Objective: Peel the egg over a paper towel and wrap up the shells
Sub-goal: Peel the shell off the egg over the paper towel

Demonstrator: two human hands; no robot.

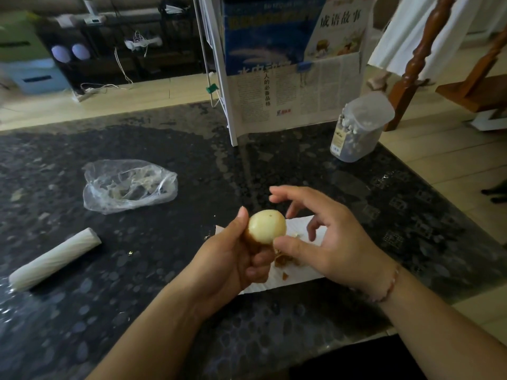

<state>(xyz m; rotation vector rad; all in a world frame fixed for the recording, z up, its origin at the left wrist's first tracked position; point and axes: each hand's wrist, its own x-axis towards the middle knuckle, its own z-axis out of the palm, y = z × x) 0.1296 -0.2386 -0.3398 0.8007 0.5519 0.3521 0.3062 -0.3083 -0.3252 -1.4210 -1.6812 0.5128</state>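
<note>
My left hand (233, 259) grips a pale, mostly peeled egg (266, 226) from below, thumb up along its left side. A strip of brown shell clings to the egg's lower left. My right hand (329, 237) is beside the egg, its thumb tip touching the egg's lower right edge and the other fingers spread loosely above. Both hands hover over a white paper towel (301, 275) on the dark table. Brown shell pieces (284, 261) lie on the towel under the hands.
A crumpled clear plastic bag (129, 185) lies to the left on the dark patterned table (137, 297). A white roll (55, 259) lies nearer, far left. A clear lidded jar (359, 130) and a newspaper-covered box (296, 78) stand at the back.
</note>
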